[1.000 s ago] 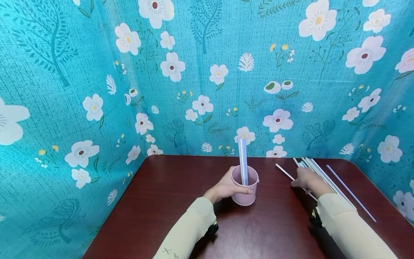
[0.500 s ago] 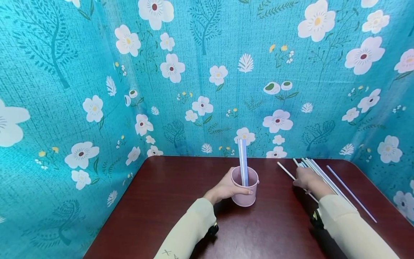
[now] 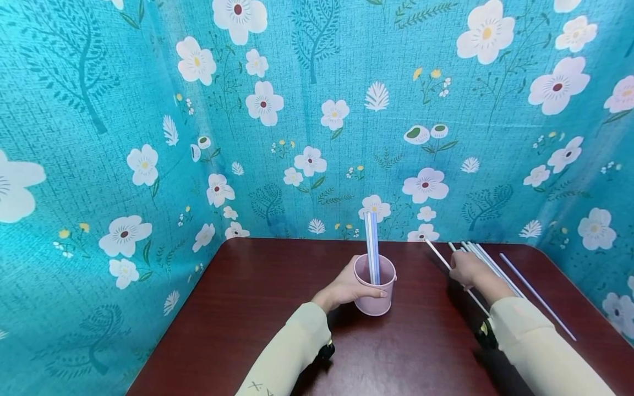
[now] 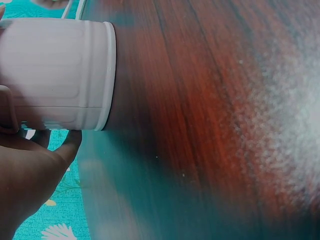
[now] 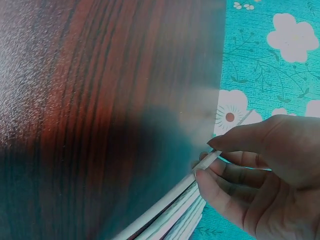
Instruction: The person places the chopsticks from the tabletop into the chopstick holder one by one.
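Note:
My left hand (image 3: 342,287) grips the side of a small pink bucket (image 3: 375,303) standing on the table, thumb across its front. Several long thin sticks (image 3: 371,239), white and blue, rise from the bucket. In the left wrist view the bucket's smooth wall (image 4: 55,75) shows from close by, its base at the tabletop. To the right, my right hand (image 3: 470,271) pinches a long white stick (image 3: 437,253), its far end tilted up. The right wrist view shows thumb and fingertips on this stick (image 5: 160,206), with other sticks (image 5: 182,215) beneath it.
Several pale sticks (image 3: 487,258) lie together on the dark red-brown table (image 3: 267,275), partly behind my right hand. A single blue-violet stick (image 3: 537,296) lies farther right. Teal flowered cloth (image 3: 317,137) hangs behind the table and along both sides.
My right hand has lifted the white stick slightly; its far end now reaches higher, over the table's back edge. The left hand and bucket have stayed in place.

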### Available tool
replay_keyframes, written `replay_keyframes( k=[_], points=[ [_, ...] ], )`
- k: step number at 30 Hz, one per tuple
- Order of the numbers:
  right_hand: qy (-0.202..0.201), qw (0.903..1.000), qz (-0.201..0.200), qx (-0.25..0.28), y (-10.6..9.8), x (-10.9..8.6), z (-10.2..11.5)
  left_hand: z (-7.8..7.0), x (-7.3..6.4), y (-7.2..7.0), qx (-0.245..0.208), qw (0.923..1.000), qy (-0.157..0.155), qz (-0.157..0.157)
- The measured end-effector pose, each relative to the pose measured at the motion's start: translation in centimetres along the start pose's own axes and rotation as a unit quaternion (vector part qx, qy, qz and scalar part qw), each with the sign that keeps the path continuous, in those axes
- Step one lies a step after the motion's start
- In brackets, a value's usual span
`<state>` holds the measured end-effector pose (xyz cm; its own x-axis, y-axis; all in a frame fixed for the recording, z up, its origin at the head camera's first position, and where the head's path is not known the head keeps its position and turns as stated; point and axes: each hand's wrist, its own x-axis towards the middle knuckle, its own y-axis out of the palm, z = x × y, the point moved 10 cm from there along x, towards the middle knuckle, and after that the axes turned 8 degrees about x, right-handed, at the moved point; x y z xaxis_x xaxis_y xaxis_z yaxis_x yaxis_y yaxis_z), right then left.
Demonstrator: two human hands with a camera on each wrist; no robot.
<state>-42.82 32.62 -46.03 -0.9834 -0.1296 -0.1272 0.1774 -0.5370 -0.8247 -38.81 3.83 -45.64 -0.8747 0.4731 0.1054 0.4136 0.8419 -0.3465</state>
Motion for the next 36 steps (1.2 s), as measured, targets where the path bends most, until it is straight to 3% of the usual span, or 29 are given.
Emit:
replay_keyframes(
  k=[14,25,32,36],
  points=[
    [-0.059,0.9968,-0.036,-0.04,-1.3,-0.3,1.8,0.1,0.0,0.1,0.001,1.0,-0.001,0.005],
    [-0.059,0.9952,-0.048,-0.062,-2.1,-0.6,2.9,0.3,0.0,0.1,0.001,1.0,0.001,0.002],
    [-0.104,0.9876,-0.101,-0.06,-3.2,-0.9,4.5,0.3,0.1,0.1,0.0,1.0,0.003,0.004],
    [-0.103,0.986,-0.125,-0.04,-3.6,-0.8,4.7,0.3,0.2,0.2,-0.003,1.0,0.001,0.007]
  ],
)
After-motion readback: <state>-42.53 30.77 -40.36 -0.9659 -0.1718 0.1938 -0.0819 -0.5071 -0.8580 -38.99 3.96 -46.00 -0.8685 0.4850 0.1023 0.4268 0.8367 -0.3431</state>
